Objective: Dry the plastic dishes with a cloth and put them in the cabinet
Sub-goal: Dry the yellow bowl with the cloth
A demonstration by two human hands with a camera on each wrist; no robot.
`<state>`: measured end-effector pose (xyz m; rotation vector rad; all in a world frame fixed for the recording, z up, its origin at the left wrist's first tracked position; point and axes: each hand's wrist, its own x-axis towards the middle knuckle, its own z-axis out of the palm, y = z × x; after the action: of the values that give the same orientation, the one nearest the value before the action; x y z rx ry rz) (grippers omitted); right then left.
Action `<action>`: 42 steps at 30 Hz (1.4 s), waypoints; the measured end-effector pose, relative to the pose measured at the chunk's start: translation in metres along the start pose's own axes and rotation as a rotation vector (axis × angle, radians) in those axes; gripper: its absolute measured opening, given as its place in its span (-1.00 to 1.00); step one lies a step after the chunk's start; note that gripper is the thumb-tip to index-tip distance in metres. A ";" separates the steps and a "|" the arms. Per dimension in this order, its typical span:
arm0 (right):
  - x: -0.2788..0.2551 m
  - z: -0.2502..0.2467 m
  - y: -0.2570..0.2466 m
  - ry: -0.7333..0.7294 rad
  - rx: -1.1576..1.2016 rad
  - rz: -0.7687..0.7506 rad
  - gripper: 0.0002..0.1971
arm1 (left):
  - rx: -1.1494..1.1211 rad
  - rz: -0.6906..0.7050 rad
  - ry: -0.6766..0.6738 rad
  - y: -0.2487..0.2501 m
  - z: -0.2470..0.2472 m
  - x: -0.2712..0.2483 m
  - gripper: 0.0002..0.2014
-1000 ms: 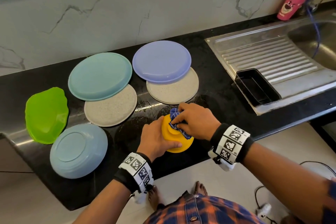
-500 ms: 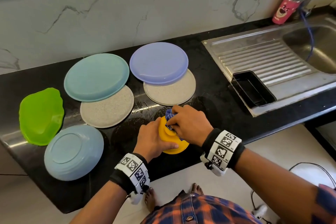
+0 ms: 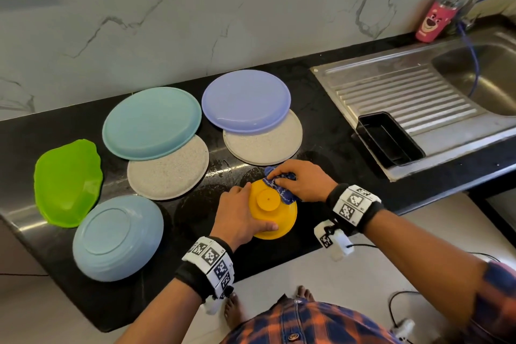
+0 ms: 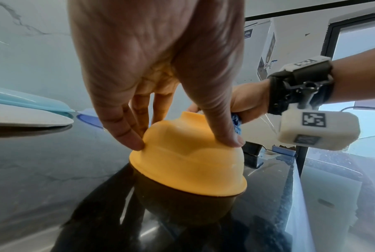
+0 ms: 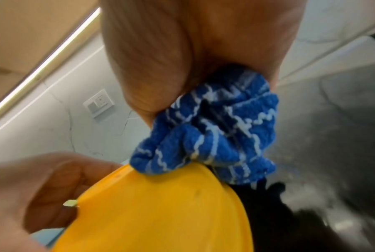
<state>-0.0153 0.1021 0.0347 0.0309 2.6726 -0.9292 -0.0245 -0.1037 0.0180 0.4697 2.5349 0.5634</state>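
Yellow plastic bowl (image 3: pixel 272 211), inverted near the front edge of the black counter (image 3: pixel 329 131). The left hand (image 3: pixel 240 216) steadies it, fingertips (image 4: pixel 131 141) and thumb curled against its wall; the right hand (image 3: pixel 304 180) clamps a bunched blue checked cloth (image 5: pixel 210 136) onto the bowl's far side. The bowl looks light, stiff and probably slick while wet; the flared rim or raised foot gives the surest hold. The counter around the bowl is glossy with water marks. Left of the bowl: a blue-grey bowl (image 3: pixel 117 237) and green dish (image 3: pixel 67 180). Beyond the bowl: two speckled beige plates under a teal plate (image 3: pixel 152 123) and a lavender plate (image 3: pixel 245 99). Right of the bowl: steel drainboard (image 3: pixel 405 92). No cabinet is visible.
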 end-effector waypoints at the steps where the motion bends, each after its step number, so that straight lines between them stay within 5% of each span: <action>1: 0.006 -0.002 -0.003 -0.032 -0.016 -0.014 -0.78 | -0.001 -0.004 0.002 -0.001 0.001 0.001 0.16; 8: 0.034 -0.002 -0.025 -0.172 -0.086 -0.036 -0.72 | -0.008 0.036 0.005 -0.008 0.006 0.009 0.01; 14: -0.009 0.019 -0.003 0.034 -0.087 0.076 -0.62 | 0.042 0.006 -0.002 -0.005 0.005 0.007 0.20; 19: -0.053 0.045 -0.002 0.041 -0.045 0.193 -0.52 | 0.053 0.029 0.004 -0.001 0.004 0.004 0.07; 28: 0.014 0.006 -0.010 -0.076 -0.103 0.115 -0.62 | 0.055 0.021 0.019 -0.004 0.005 0.010 0.17; 32: -0.015 0.026 -0.019 0.036 -0.229 0.162 -0.60 | 0.042 0.017 0.033 -0.008 0.007 0.010 0.15; 35: -0.048 0.050 -0.020 0.156 -0.008 0.353 -0.54 | 0.031 0.036 0.065 -0.013 0.014 0.010 0.15; 42: -0.016 0.040 -0.022 0.074 0.006 0.279 -0.54 | 0.156 -0.056 0.135 -0.005 0.016 -0.009 0.25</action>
<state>0.0090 0.0612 0.0231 0.4360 2.6411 -0.8607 -0.0097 -0.1070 0.0069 0.4276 2.7248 0.3897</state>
